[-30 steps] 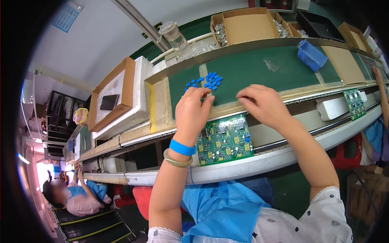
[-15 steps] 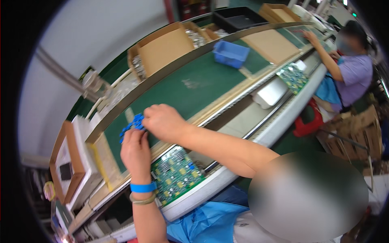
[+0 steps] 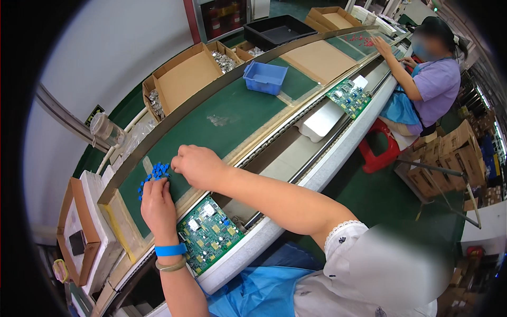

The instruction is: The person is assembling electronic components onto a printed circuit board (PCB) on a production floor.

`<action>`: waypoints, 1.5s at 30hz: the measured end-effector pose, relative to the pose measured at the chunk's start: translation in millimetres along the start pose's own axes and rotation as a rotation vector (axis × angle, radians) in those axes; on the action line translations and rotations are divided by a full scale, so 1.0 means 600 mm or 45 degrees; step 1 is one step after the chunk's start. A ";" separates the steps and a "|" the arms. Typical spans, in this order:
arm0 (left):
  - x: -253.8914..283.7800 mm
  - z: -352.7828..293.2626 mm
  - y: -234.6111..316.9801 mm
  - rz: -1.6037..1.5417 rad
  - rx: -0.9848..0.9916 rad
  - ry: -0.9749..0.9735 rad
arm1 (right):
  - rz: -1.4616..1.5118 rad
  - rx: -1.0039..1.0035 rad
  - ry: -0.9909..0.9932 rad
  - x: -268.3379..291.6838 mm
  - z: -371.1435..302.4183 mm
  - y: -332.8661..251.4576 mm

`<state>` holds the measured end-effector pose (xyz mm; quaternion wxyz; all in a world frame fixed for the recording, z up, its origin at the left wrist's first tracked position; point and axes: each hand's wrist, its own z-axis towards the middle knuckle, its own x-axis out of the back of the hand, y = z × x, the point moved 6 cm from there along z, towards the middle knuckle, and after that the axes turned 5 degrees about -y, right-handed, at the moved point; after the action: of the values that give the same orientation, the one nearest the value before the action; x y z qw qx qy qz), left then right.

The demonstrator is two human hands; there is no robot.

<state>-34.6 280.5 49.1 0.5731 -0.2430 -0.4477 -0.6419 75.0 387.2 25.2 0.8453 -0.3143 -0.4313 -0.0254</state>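
Several small blue components (image 3: pixel 160 170) lie in a loose pile on the green bench top. My left hand (image 3: pixel 158 206) is at the near side of this pile, its curled fingertips touching the blue pieces. Just right of the pile is my right hand (image 3: pixel 199 167), with thumb and fingers pinched together; anything between them is hidden. Below my wrists, a green circuit board (image 3: pixel 210 232) fitted with many parts, some blue, rests on the conveyor rails. A blue band and a bangle circle my left wrist.
A blue bin (image 3: pixel 265 78) and a flat cardboard sheet (image 3: pixel 319 61) lie farther along the bench. Cardboard trays (image 3: pixel 187 76) of metal parts line its back edge. Another circuit board (image 3: pixel 349 98) and a white block (image 3: pixel 320 121) sit along the rails. A co-worker (image 3: pixel 435 87) reaches toward red pieces.
The whole view has shifted, moving the scene leftward. My right fingertips have drawn slightly away from the blue pile. My left hand stays at the pile's near side.
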 end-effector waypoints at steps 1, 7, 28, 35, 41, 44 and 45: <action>0.002 -0.002 0.002 0.050 -0.012 0.014 | 0.149 -0.046 0.010 0.004 0.002 0.006; 0.015 -0.024 -0.024 0.161 0.036 0.145 | 0.749 -0.186 -0.006 0.034 -0.006 0.010; 0.091 -0.155 -0.029 -1.120 0.727 -0.034 | 0.618 -0.036 -0.417 0.059 -0.136 -0.098; 0.088 -0.173 -0.038 -1.286 0.779 -0.075 | 0.196 0.214 -0.434 0.045 -0.146 -0.133; 0.082 -0.175 -0.036 -1.318 0.804 -0.133 | 0.090 0.296 -0.436 0.041 -0.147 -0.139; 0.083 -0.175 -0.033 -1.294 0.770 -0.096 | 0.056 0.333 -0.433 0.044 -0.146 -0.145; 0.085 -0.175 -0.032 -1.266 0.750 -0.077 | 0.056 0.336 -0.435 0.044 -0.146 -0.146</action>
<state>-43.3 163.3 35.2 0.2330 0.1482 -0.6841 -0.6751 126.6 274.5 51.5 0.7941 -0.2098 -0.5609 0.1034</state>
